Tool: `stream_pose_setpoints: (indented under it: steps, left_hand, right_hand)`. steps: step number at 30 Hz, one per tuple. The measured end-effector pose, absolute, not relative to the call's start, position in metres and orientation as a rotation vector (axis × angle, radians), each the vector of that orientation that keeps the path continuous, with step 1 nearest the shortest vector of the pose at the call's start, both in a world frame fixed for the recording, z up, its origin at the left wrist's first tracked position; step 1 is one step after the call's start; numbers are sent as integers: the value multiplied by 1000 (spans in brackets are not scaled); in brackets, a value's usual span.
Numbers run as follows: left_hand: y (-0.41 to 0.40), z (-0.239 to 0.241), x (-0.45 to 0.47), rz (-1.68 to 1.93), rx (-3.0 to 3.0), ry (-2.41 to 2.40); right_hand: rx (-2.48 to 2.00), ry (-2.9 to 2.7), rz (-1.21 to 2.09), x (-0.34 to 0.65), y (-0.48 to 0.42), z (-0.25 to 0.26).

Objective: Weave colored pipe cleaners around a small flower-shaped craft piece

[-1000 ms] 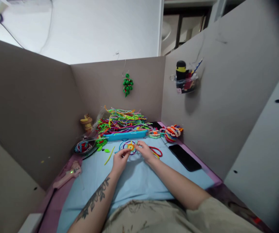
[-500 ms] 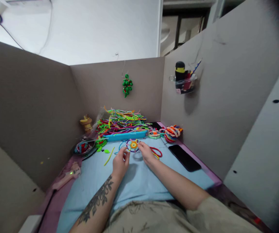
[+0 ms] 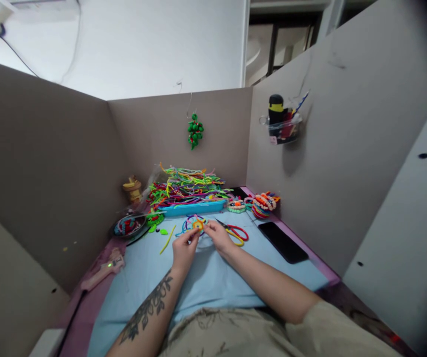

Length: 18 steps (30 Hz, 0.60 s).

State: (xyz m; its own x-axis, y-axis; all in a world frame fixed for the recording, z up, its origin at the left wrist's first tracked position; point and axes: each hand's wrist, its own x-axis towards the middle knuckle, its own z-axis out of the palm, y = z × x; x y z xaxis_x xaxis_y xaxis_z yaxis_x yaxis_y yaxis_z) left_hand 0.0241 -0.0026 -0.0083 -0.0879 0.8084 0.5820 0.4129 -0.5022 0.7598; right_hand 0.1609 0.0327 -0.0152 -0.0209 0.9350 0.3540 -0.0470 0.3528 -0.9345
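Between my two hands is a round pipe-cleaner piece, with an orange and yellow centre inside a purple ring. The fingertips of my left hand pinch its lower left edge. My right hand grips it from the right, its fingers closed near the orange centre. Just behind my right hand lie scissors with red and yellow handles, partly hidden. A blue strand shows beside the piece. To the left, a short yellow-green pipe cleaner rests on the blue cloth.
A blue tray at the back is heaped with colourful pipe cleaners. On the right are a black phone and fuzzy orange crafts. A pink glue gun and a round bowl stand left. Grey panels enclose the desk.
The round piece has shifted left and tilted in my fingers. My right hand has moved left, its fingertips now closer to my left hand's, and more of the scissors shows.
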Motion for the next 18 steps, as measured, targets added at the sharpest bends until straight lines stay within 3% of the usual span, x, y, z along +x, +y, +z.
stream_pose_setpoints:
  steps: [7,18]
  left_hand:
    - [1,3,20,1661,1422,1335]
    - [11,5,17,1642,1139,1173]
  right_hand:
    - [-1000,-1177,947,178,48,-18]
    - [-1052,-1556,990,185,58,-27]
